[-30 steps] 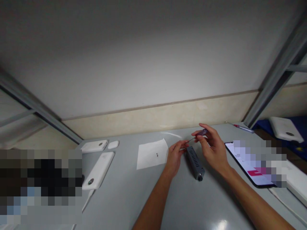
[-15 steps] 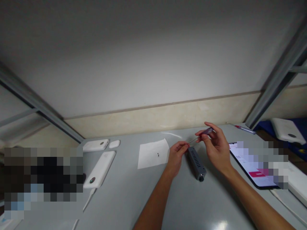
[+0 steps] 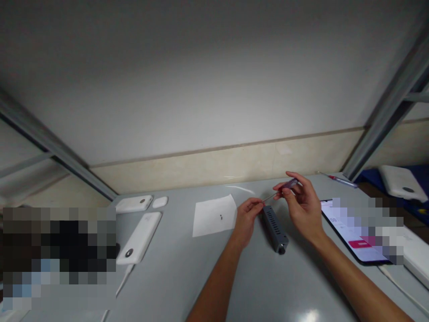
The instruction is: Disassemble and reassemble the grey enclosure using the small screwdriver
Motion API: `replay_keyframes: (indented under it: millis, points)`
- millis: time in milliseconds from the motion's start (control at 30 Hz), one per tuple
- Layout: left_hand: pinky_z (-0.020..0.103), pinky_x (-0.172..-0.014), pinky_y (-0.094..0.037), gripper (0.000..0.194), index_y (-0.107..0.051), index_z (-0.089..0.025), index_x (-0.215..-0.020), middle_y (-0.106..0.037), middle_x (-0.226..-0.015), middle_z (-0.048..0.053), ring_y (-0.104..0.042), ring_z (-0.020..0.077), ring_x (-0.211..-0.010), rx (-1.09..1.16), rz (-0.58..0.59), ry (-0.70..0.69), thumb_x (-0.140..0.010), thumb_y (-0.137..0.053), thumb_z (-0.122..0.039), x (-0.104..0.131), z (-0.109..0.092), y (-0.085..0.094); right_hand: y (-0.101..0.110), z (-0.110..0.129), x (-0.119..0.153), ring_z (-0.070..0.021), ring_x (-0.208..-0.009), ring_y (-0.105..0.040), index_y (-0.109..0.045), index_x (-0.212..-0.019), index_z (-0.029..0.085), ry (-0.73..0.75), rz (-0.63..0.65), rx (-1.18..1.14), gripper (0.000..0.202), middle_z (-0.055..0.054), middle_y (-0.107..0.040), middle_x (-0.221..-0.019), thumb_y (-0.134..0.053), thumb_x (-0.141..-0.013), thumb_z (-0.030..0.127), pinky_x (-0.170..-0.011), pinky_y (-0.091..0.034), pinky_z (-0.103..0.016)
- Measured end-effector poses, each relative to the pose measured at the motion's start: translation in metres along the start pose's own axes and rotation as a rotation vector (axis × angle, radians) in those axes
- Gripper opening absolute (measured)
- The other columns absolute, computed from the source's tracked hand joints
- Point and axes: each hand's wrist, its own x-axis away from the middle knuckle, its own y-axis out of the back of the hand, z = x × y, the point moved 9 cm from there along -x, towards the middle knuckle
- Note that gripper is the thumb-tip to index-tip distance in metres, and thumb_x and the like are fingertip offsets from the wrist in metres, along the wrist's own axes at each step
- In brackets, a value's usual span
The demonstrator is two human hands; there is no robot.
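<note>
A grey slotted metal box (image 3: pixel 275 229), long and narrow, lies on the table between my hands. My right hand (image 3: pixel 303 205) grips a screwdriver (image 3: pixel 288 184) by its purple and red handle, its thin shaft slanting down to the left. The tip meets the far end of the box, beside my left fingertips. My left hand (image 3: pixel 247 217) is closed in a pinch at that end; its fingers hide what, if anything, they hold there. Left of it, a sheet of white paper (image 3: pixel 209 217) carries a few tiny dark pieces (image 3: pixel 221 217), perhaps screws.
At the left lie two white power banks (image 3: pixel 144 237) and a small white case (image 3: pixel 160 202). A phone (image 3: pixel 348 237) with a lit screen sits right of my right hand, partly blurred out. Another screwdriver (image 3: pixel 343 181) lies at the back right. White cables (image 3: pixel 404 290) run along both sides.
Almost nothing differs. Both hands, the screwdriver and the grey box keep the same places, with only a very slight shift of the view.
</note>
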Motion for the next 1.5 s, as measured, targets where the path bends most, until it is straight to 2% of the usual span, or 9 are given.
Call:
replay_keyframes:
  millis: [400, 867, 1067, 1233, 1500]
  points:
    - [0.029, -0.081, -0.042, 0.022, -0.073, -0.018, -0.081, -0.068, -0.079, 0.001, -0.060, 0.0166, -0.080, -0.045, 0.003, -0.010, -0.071, -0.084, -0.034, -0.0003, 0.0006, 0.0004, 0.0011, -0.0079, -0.0005, -0.0174, -0.074, -0.071, -0.057, -0.133, 0.026, -0.053, 0.004, -0.031, 0.037, -0.004, -0.073, -0.095, -0.065, -0.097, 0.033, -0.068, -0.060, -0.033]
    - [0.028, -0.078, -0.041, 0.020, -0.074, -0.018, -0.081, -0.066, -0.078, 0.000, -0.057, 0.0156, -0.079, -0.066, 0.035, -0.052, -0.071, -0.084, -0.031, 0.0001, -0.0013, 0.0005, 0.0021, -0.0070, -0.0010, -0.0165, -0.071, -0.069, -0.056, -0.141, 0.027, -0.036, 0.021, 0.074, 0.044, -0.003, -0.071, -0.093, -0.063, -0.098, 0.031, -0.065, -0.059, -0.031]
    - [0.028, -0.079, -0.041, 0.022, -0.075, -0.018, -0.082, -0.067, -0.079, 0.000, -0.057, 0.0155, -0.079, -0.052, 0.024, -0.037, -0.070, -0.086, -0.033, 0.0012, -0.0022, 0.0000, 0.0013, -0.0051, -0.0008, -0.0166, -0.070, -0.071, -0.058, -0.135, 0.027, -0.038, -0.007, 0.059, 0.040, -0.002, -0.070, -0.091, -0.066, -0.096, 0.033, -0.060, -0.059, -0.030]
    - [0.028, -0.077, -0.042, 0.024, -0.074, -0.017, -0.080, -0.066, -0.075, 0.000, -0.057, 0.0144, -0.076, 0.018, -0.011, -0.009, -0.067, -0.088, -0.033, 0.0012, -0.0031, 0.0003, 0.0063, -0.0008, -0.0009, -0.0160, -0.069, -0.072, -0.058, -0.128, 0.026, -0.013, -0.065, -0.001, 0.035, -0.002, -0.073, -0.091, -0.069, -0.095, 0.032, -0.063, -0.060, -0.030]
    - [0.028, -0.076, -0.044, 0.030, -0.075, -0.016, -0.081, -0.069, -0.077, 0.001, -0.060, 0.0143, -0.076, 0.120, -0.017, 0.016, -0.063, -0.092, -0.033, 0.0006, -0.0044, 0.0001, 0.0028, -0.0010, 0.0000, -0.0161, -0.069, -0.073, -0.056, -0.120, 0.025, -0.011, -0.053, -0.072, 0.031, -0.002, -0.074, -0.092, -0.071, -0.094, 0.030, -0.066, -0.060, -0.030]
